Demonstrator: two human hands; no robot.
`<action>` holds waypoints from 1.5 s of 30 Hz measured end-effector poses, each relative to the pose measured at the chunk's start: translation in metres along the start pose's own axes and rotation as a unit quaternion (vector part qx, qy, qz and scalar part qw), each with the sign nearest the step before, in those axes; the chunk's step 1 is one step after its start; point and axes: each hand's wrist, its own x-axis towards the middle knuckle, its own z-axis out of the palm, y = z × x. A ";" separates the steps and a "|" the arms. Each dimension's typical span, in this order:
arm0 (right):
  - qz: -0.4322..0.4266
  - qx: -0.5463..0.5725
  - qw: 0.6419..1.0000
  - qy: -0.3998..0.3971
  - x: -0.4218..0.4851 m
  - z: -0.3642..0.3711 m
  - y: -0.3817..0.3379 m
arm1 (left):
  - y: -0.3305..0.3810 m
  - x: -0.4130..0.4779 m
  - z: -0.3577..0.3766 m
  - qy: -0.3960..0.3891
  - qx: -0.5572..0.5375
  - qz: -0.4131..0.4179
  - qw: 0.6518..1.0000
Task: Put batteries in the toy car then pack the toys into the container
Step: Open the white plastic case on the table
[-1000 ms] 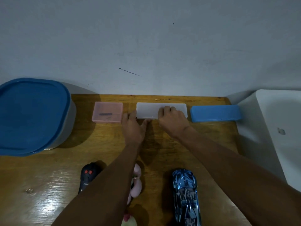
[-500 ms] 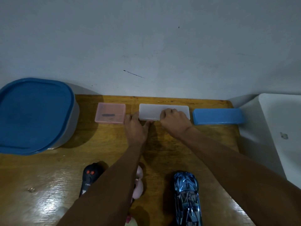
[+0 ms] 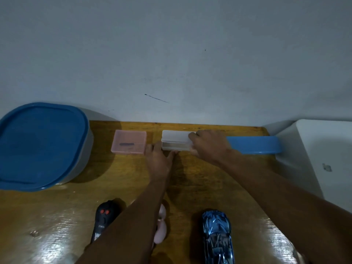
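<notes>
A small white translucent box [image 3: 176, 141] stands at the back of the wooden table [image 3: 200, 187], its lid raised a little. My right hand [image 3: 208, 147] grips the lid's right end. My left hand [image 3: 159, 159] presses against the box's front left corner, fingers fairly straight. A shiny blue toy car [image 3: 217, 237] sits near the front edge. A black remote control [image 3: 103, 221] with red buttons lies to its left. A pink soft toy [image 3: 162, 227] is partly hidden under my left forearm. The big container with a blue lid [image 3: 40, 143] stands at the left.
A pink translucent box [image 3: 129, 141] holding a small screwdriver stands left of the white box. A blue box [image 3: 253, 144] lies right of it. A white appliance [image 3: 323, 155] borders the table's right side. The wall runs right behind the boxes.
My right hand has lifted the white box's lid, so a gap shows along the front. My left hand stays braced at the box's left corner.
</notes>
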 end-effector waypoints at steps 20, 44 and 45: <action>0.126 0.136 0.972 0.143 0.005 0.040 0.014 | -0.003 -0.001 0.003 0.006 0.002 -0.001 1.000; 0.220 0.207 0.953 0.022 0.002 0.062 -0.029 | -0.010 0.000 0.008 0.032 0.026 0.032 0.999; 0.225 0.212 0.951 0.021 0.003 0.061 -0.028 | -0.010 0.000 0.008 0.034 0.027 0.033 0.999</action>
